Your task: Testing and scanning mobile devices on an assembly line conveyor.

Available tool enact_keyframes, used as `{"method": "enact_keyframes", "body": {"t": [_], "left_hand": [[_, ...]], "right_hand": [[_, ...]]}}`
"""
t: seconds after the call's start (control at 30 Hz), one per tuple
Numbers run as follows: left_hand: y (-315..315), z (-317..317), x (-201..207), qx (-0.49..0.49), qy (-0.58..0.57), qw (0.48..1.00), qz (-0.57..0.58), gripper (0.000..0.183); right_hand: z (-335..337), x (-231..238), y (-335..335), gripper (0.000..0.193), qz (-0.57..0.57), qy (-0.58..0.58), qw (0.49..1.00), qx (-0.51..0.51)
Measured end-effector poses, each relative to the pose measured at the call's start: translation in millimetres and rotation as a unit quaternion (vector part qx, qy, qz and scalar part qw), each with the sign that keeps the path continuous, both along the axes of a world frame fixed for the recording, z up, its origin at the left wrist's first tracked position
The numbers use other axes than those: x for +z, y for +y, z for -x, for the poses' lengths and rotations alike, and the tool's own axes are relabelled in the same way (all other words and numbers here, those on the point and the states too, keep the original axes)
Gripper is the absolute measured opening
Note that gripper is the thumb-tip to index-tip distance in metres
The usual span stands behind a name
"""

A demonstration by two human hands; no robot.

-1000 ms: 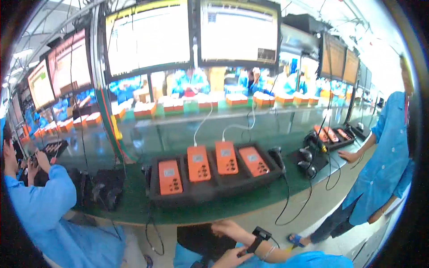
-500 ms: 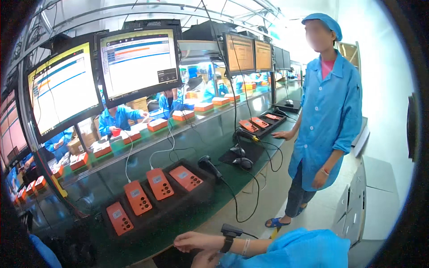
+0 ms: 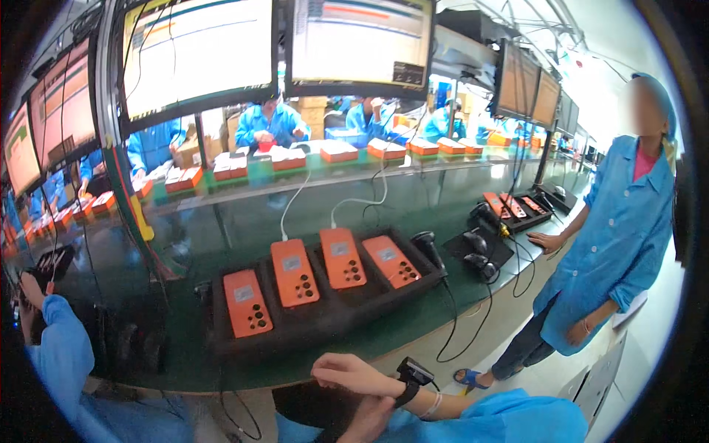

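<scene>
Wrist strap [image 3: 405,394]: black, at the lower centre of the frame, worn around the right wrist, with a small black box [image 3: 416,371] on top.
Right hand [image 3: 350,373]: at the lower centre, pointing left; fingers loosely bent rather than clenched, nothing seen in them.
Left hand [image 3: 371,418]: just below, its fingers touching the strap's lower end; the picture is too soft there to tell whether they pinch the band or only rest on it.
Handling: the strap looks light and bendable, the box stiff and probably the more delicate part. The band's edge near the wrist seems the safest hold.
Close by: a thin dark cord [image 3: 436,385] leaves the box toward the right, and a pale bracelet [image 3: 434,405] circles the same forearm; either could catch a finger.
Green bench: mid-frame, above the hands, carrying a black tray [image 3: 299,325] with four orange phones [image 3: 292,272]; white cables [image 3: 283,225] reach the middle two.
Right of the tray: a black handheld scanner [image 3: 427,247], then two dark mice [image 3: 475,241].
Upper frame: bright monitors [image 3: 358,40].
Right side: a co-worker [image 3: 609,225] in a blue coat stands with one hand on the bench.
</scene>
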State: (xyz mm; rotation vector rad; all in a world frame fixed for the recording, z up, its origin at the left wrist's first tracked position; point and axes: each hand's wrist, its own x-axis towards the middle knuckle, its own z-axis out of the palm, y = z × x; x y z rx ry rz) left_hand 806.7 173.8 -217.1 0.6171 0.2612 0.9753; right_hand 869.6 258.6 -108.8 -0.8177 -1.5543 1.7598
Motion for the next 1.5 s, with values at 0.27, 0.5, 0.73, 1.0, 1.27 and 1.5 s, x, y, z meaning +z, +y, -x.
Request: {"method": "enact_keyframes", "body": {"t": [0.27, 0.5, 0.73, 1.0, 1.27, 1.5], "left_hand": [[2.0, -1.7, 33.5, 0.035, 0.238, 0.971, -0.005, 0.055], [21.8, 20.2, 47.1, 0.051, 0.288, 0.952, -0.09, 0.057], [49.3, 38.5, 30.6, -0.065, 0.279, 0.948, -0.14, 0.065], [63.5, 41.6, 18.5, -0.098, 0.314, 0.933, -0.147, 0.044], [72.6, 83.0, 87.8, 0.008, 0.518, 0.793, -0.321, 0.032], [73.9, 156.6, 160.2, 0.235, 0.625, 0.651, -0.362, 0.021]], "right_hand": [[24.5, 0.9, 8.1, 0.024, -0.126, -0.121, 0.985, 0.004], [31.2, 0.1, 21.9, 0.02, -0.102, -0.117, 0.987, -0.046], [24.9, -2.8, 39.0, 0.02, -0.123, -0.105, 0.978, -0.133], [2.8, -20.9, 51.9, 0.015, -0.226, -0.211, 0.94, -0.145], [-7.6, -23.9, 55.2, 0.019, -0.26, -0.169, 0.942, -0.131], [-83.9, 33.1, 53.1, 0.016, -0.32, -0.25, 0.901, -0.152]]}}
